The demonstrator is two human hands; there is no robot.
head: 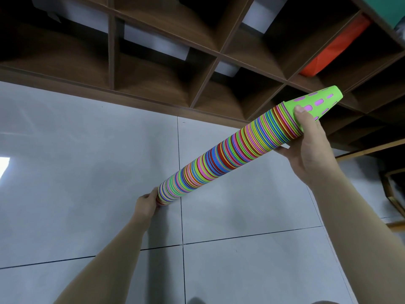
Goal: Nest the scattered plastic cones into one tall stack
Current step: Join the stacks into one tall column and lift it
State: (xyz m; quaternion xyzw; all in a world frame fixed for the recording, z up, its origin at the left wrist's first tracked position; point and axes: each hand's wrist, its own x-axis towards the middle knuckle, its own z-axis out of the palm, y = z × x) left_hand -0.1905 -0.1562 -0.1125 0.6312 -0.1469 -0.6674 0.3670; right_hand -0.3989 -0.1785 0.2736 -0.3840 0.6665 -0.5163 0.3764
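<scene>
A long stack of nested plastic cones (pixel 228 153), with rims in green, pink, blue, orange and yellow, slants from lower left to upper right above the floor. Its tip is a green cone (pixel 315 102) with purple slots. My right hand (pixel 311 148) grips the stack just below that tip, thumb resting on the green cone. My left hand (pixel 145 205) holds the stack's wide bottom end near the floor. No loose cones are in view.
Grey floor tiles (pixel 87 172) spread below the stack. A dark wooden cubby shelf (pixel 203 62) runs along the top, with white boxes and an orange item (pixel 335 47) in its compartments. A wooden-framed object (pixel 394 194) stands at the right edge.
</scene>
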